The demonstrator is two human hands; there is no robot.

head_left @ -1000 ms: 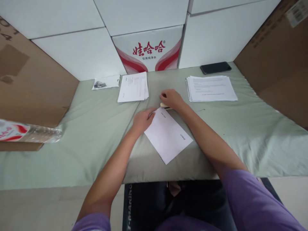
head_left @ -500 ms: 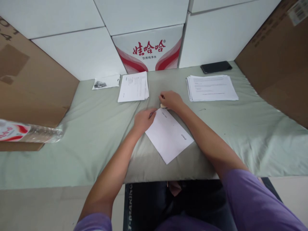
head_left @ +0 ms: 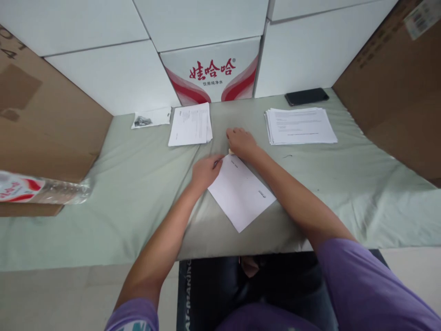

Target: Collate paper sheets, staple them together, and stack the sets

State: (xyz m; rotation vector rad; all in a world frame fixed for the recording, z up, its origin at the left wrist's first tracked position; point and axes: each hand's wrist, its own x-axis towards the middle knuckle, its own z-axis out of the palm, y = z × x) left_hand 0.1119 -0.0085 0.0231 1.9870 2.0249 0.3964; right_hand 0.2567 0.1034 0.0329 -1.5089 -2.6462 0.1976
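We pin the folded sheet (head_left: 241, 193) near the table (head_left: 138, 184) front edge: left hand (head_left: 204, 171) fingertips flat on its corner, right hand (head_left: 241, 142) clenched over a small pale object; firm pressure seems needed next.

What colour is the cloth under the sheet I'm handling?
Pale green cloth beneath the white sheet, clearest in the head view.

Soft even daylight, faint shadows under the forearms, wide-angle bending at edges, slightly soft focus
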